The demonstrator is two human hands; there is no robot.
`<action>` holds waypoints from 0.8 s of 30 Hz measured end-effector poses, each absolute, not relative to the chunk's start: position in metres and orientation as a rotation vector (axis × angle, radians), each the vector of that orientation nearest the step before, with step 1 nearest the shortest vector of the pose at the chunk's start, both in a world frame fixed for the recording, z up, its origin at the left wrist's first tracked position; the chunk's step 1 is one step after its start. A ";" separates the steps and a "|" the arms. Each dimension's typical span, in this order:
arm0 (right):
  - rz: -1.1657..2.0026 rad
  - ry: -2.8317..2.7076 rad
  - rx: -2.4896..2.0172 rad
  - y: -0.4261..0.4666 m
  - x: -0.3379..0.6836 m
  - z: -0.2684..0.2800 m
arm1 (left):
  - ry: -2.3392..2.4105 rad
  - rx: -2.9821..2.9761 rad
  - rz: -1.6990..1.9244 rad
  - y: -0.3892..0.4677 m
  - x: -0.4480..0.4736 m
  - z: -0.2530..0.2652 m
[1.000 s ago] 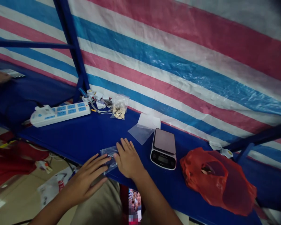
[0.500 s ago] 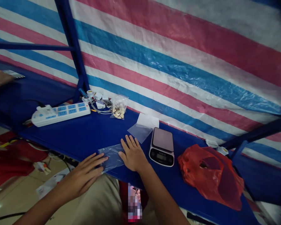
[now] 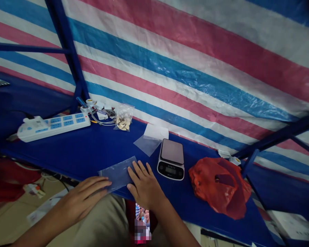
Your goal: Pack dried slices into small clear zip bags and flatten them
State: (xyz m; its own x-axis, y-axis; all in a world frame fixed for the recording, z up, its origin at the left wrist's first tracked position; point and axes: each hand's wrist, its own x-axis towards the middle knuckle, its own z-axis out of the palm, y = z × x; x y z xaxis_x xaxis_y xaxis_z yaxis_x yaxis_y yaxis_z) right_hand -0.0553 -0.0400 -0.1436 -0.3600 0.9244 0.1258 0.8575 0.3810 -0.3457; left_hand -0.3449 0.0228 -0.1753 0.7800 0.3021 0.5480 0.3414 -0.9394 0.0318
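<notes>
**Both hands flat on a clear bag**

Our left hand [image 3: 83, 199] and right hand [image 3: 144, 185] lie open, fingers spread, each pressing an end of a clear plastic bag [image 3: 117, 173] flat at the near edge of the blue table [image 3: 74, 151]. Neither hand grips anything. We judge the bag empty, so any filling or weighing seems not yet done. Just right of it stands a small scale [image 3: 171, 159], its platform bare; beyond that a red bag [image 3: 218, 187].

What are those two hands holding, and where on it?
A clear plastic bag, pressed flat on the blue table: left hand on its near-left corner, right hand on its right edge.
</notes>
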 end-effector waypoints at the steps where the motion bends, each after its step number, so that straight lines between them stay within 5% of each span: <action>1: 0.318 -2.344 -1.575 -0.040 -0.055 -0.145 | -0.493 -2.895 -0.862 0.022 -0.345 -0.174; 11: 0.806 -1.680 -1.554 -0.074 -0.026 -0.143 | -0.809 -2.822 -1.328 0.033 -0.313 -0.103; 17: 0.832 -1.371 -1.647 -0.131 0.001 -0.150 | -0.886 -3.060 -0.916 0.131 -0.215 -0.042; 24: 0.466 -0.981 -1.751 -0.174 0.010 -0.161 | -0.830 -3.138 -0.253 0.240 -0.076 -0.057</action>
State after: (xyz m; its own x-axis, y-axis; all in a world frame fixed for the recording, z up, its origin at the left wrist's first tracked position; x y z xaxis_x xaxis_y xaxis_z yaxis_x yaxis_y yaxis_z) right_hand 0.0103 -0.1745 -0.1611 0.5915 0.7945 0.1376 0.3950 -0.1367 -0.9084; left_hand -0.0764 0.2404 -0.0565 0.8583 0.4988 0.1203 0.4811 -0.8638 0.1496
